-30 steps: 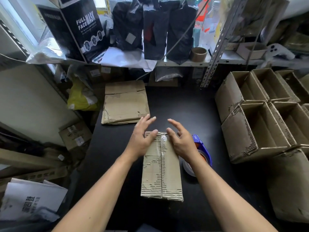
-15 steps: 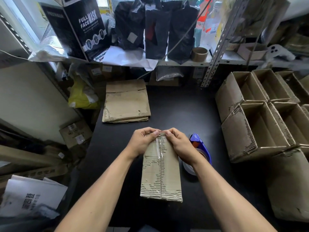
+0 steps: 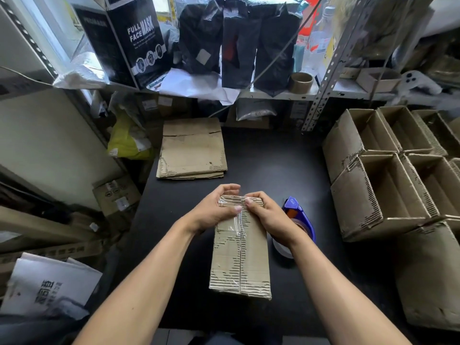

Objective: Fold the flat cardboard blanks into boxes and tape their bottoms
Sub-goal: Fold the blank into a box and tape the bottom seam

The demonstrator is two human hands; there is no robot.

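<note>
Since a second ago: your fingers, then spread flat above the far end of the brown corrugated cardboard box (image 3: 240,247), have curled down over that end.
Left hand (image 3: 216,208): clamped on the box's far left corner, thumb laid across the clear tape strip (image 3: 238,229), fingertips arched over the far edge.
Right hand (image 3: 264,213): clamped on the far right corner, thumb tip meeting the left thumb at the seam.
Box position: lying bottom-up at the middle of the black tabletop (image 3: 273,170), long axis pointing away from you; it has not shifted between pictures.
Meaning for the task: the tape appears to run the whole centre seam, so you are likely pressing its tail over the far edge; this bottom seems nearly finished.
Blue-handled tape dispenser (image 3: 296,215): just beside the box on the right, partly under your right wrist.
Stack of flat brown cardboard blanks (image 3: 193,151): far left on the table, well apart from the box.
Open finished cardboard boxes (image 3: 388,185): packed along the right edge.
Open room: bare tabletop ahead, between the blanks and the finished boxes; the near table edge lies close under your forearms.
</note>
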